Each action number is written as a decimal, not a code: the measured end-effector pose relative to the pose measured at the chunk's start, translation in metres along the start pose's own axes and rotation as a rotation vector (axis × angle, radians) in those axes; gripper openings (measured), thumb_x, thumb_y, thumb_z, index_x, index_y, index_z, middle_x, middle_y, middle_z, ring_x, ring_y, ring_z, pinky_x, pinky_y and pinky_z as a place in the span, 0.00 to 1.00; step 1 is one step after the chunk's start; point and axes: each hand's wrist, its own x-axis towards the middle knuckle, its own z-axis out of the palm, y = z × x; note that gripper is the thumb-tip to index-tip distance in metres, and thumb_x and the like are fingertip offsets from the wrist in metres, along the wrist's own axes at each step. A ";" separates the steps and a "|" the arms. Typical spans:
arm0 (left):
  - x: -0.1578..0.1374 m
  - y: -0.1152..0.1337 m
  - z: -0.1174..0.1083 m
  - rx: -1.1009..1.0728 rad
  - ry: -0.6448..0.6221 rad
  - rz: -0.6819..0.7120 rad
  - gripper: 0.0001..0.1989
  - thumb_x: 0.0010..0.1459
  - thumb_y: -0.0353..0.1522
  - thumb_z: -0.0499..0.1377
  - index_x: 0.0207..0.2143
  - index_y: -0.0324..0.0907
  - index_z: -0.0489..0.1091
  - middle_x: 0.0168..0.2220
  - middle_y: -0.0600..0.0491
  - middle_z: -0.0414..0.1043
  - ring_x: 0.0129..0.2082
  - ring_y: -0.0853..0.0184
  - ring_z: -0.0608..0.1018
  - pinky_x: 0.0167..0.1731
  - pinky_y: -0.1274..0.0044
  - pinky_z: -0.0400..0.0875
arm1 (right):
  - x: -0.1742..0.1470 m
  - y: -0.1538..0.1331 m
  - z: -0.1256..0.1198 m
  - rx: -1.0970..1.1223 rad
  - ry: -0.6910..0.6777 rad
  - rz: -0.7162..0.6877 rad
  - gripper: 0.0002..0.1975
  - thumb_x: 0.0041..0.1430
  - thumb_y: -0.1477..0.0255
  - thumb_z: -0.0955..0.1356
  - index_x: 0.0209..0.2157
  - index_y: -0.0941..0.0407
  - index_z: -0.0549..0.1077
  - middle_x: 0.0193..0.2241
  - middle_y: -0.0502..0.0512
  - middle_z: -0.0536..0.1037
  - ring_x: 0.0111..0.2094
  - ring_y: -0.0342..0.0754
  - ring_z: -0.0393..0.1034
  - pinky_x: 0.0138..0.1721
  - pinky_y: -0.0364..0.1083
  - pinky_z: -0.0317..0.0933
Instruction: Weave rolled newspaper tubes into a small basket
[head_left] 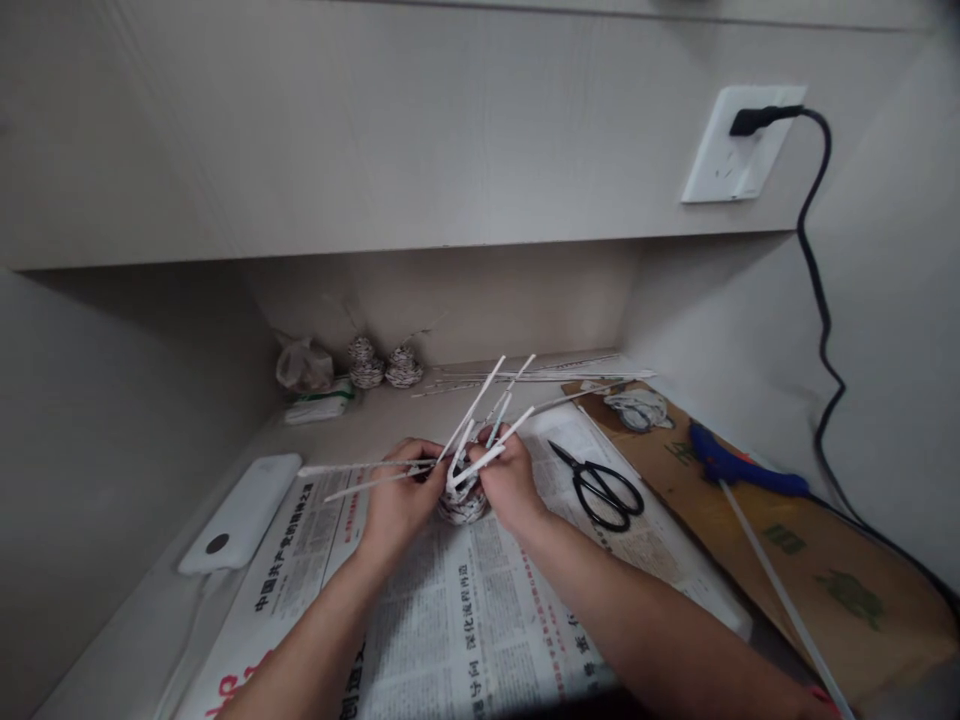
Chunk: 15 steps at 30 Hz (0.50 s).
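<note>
Between my hands, over the newspaper [420,620], is a small woven paper piece [463,508] with a rounded, speckled body. Several white rolled paper strips [480,400] stick up and out from its top, and a few point left past my fingers. My left hand [405,490] grips its left side, thumb and fingers closed at the strips' base. On the opposite side my right hand [512,480] is closed around the rim and strips. Its fingertips are partly hidden behind the strips. Black-handled scissors [600,487] lie to the right of my right hand.
Two woven gourd shapes [366,362] and a plastic bag [304,365] stand at the back left. A white power bank [241,515] with a cable lies left. On cardboard [817,580] at right rest a blue glue gun [739,470] and a tangled bundle [637,410]. Loose strips [540,376] lie behind.
</note>
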 end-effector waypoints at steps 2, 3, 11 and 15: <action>0.000 0.000 0.001 -0.010 0.015 -0.035 0.08 0.54 0.35 0.59 0.30 0.40 0.73 0.29 0.50 0.77 0.30 0.65 0.77 0.30 0.78 0.69 | -0.002 0.000 0.002 0.066 0.010 0.070 0.11 0.44 0.69 0.69 0.30 0.52 0.63 0.16 0.41 0.67 0.15 0.43 0.63 0.14 0.40 0.55; 0.000 -0.001 0.001 -0.015 0.021 -0.051 0.08 0.54 0.36 0.59 0.30 0.40 0.73 0.29 0.51 0.77 0.29 0.66 0.77 0.29 0.79 0.69 | -0.003 0.001 0.003 0.096 0.017 0.090 0.12 0.44 0.68 0.69 0.30 0.52 0.63 0.16 0.41 0.67 0.15 0.43 0.63 0.13 0.40 0.55; 0.000 -0.008 0.002 -0.027 0.060 -0.112 0.09 0.52 0.37 0.60 0.29 0.41 0.74 0.26 0.53 0.76 0.24 0.68 0.75 0.24 0.81 0.66 | -0.010 0.004 0.004 0.196 -0.018 0.197 0.07 0.45 0.68 0.67 0.26 0.55 0.67 0.18 0.46 0.71 0.16 0.41 0.62 0.14 0.40 0.54; 0.002 -0.005 0.000 -0.076 0.053 -0.152 0.08 0.51 0.36 0.61 0.30 0.40 0.75 0.27 0.52 0.78 0.26 0.67 0.76 0.26 0.79 0.68 | -0.013 -0.001 0.006 0.216 -0.068 0.068 0.10 0.42 0.71 0.70 0.29 0.55 0.66 0.22 0.45 0.73 0.19 0.42 0.65 0.18 0.40 0.58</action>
